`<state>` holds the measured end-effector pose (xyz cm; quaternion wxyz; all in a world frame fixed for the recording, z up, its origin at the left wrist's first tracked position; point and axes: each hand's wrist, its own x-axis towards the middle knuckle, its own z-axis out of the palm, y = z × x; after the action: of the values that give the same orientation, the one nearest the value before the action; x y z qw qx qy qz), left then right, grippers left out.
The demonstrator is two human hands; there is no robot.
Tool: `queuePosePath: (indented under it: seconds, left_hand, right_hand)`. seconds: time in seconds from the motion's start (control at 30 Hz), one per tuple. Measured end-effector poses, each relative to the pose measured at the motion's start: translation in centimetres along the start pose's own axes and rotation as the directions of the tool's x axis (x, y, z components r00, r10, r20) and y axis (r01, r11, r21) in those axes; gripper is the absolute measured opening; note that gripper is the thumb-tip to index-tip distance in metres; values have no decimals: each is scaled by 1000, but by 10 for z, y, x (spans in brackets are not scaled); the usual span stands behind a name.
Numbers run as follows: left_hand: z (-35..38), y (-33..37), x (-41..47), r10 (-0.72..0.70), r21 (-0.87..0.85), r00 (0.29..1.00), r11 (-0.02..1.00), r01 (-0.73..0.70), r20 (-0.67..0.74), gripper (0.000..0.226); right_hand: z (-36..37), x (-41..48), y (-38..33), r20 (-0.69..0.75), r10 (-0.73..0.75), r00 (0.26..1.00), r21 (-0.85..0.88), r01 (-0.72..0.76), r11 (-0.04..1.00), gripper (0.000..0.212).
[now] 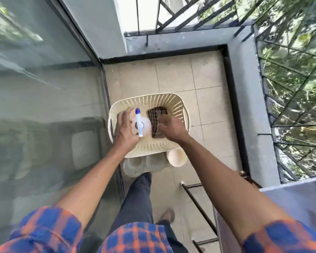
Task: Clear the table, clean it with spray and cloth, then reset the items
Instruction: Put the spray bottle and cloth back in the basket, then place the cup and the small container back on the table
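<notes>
Plaid sleeves [49,229] reach; both hands' fingers [125,114] spread over slatted cream basket [150,101] holding ribbed brown cloth [156,121].

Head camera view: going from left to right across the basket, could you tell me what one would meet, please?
Left hand → spray bottle → brown cloth → right hand → right wall of the basket.
</notes>
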<state>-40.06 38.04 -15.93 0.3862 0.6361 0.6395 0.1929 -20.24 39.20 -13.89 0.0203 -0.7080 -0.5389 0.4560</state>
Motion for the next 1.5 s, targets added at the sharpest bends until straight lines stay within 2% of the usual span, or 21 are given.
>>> queuePosePath:
  seconds: [0.07, 0.17, 0.23, 0.3, 0.37, 0.5, 0.6, 0.73, 0.87, 1.03, 1.1, 1.23, 1.3, 1.37, 1.43, 1.5]
  left_hand:
    - [-7, 7, -12, -51, -7, 996, 999, 51, -69, 83]
    - [-15, 15, -38, -111, -27, 977, 994, 108, -184, 59]
    - [-14, 19, -59, -103, -37, 969, 995, 97, -226, 44]
    - [-9, 17, -77, -99, -57, 972, 994, 89, -215, 29]
    - [0, 17, -98, -119, -73, 981, 991, 109, -151, 20]
    - [29, 9, -138, -132, -9, 986, 991, 133, 101, 13]
    - [50, 7, -151, -146, 13, 965, 989, 146, 218, 8]
    - [64, 8, -148, -171, 42, 949, 985, 166, 265, 11]
    - [65, 8, -140, -189, 37, 953, 982, 186, 237, 4]
    - [57, 8, -136, -131, 71, 962, 991, 117, 240, 6]
    - [55, 9, -133, -86, 92, 964, 994, 64, 252, 9]
    - [59, 20, -126, 108, 176, 948, 970, -166, 300, 18]
    - [69, 30, -119, 205, 230, 898, 922, -310, 389, 30]
    - [87, 42, -109, 217, 321, 827, 847, -424, 519, 45]
    - [109, 54, -100, 140, 397, 756, 782, -480, 639, 62]
    - [127, 62, -90, 43, 464, 709, 728, -505, 704, 79]
  right_hand:
    - [-11, -21, -2, -102, 36, 994, 141, -21, 990, 29]
    - [-24, -61, 8, -259, 93, 961, 324, -5, 946, 20]
    - [-25, -92, 25, -334, 148, 931, 384, -8, 923, 17]
    - [-17, -113, 45, -361, 218, 907, 430, -45, 902, 17]
    - [-5, -133, 68, -327, 281, 902, 454, -111, 884, 25]
    - [24, -147, 104, -164, 329, 930, 325, -264, 908, 59]
    - [41, -142, 115, -139, 311, 940, 208, -279, 937, 83]
    - [54, -118, 112, -120, 243, 963, 93, -233, 968, 109]
    - [66, -98, 103, -98, 221, 970, 72, -214, 974, 108]
    - [72, -98, 99, -162, 199, 966, -14, -204, 979, 85]
    - [65, -103, 100, -163, 178, 970, -45, -187, 981, 81]
    - [29, -125, 110, -232, 134, 963, -104, -162, 981, 82]
    - [7, -142, 120, -313, 124, 941, -119, -169, 978, 86]
    - [-13, -158, 135, -369, 155, 916, -135, -218, 966, 89]
    - [-25, -172, 149, -383, 216, 898, -127, -283, 951, 91]
    - [-30, -181, 160, -363, 264, 894, -127, -328, 936, 85]
